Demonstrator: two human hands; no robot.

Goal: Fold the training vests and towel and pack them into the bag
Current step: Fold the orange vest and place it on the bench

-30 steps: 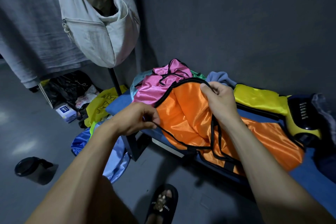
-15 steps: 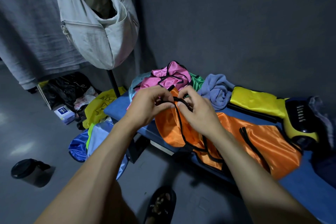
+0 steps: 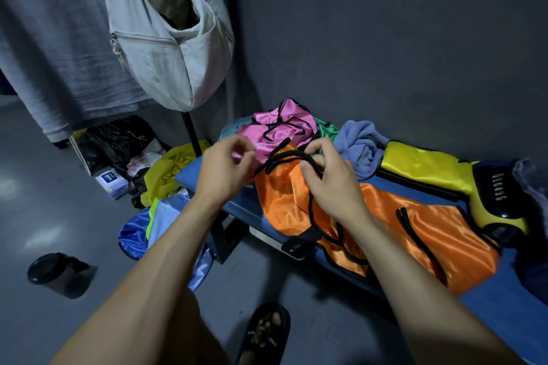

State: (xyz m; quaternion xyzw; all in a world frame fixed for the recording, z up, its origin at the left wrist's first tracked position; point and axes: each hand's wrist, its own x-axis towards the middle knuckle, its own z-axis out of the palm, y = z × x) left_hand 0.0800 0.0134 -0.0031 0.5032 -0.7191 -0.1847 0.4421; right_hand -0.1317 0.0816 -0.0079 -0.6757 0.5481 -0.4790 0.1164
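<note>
1. Blue padded bench (image 3: 489, 302) stands against grey wall (image 3: 385, 38).
2. Shiny orange black-trimmed vest (image 3: 430, 234) lies on bench.
3. Right hand (image 3: 332, 184) pinches its trim; left hand (image 3: 222, 169) loosely curled, holding nothing.
4. Pale canvas bag (image 3: 166, 47) hangs above bench's left end.

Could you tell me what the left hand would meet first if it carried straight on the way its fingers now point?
Most likely the pink vest: the left hand points up and away toward it, just beyond the fingers. Depth is unclear.
</note>
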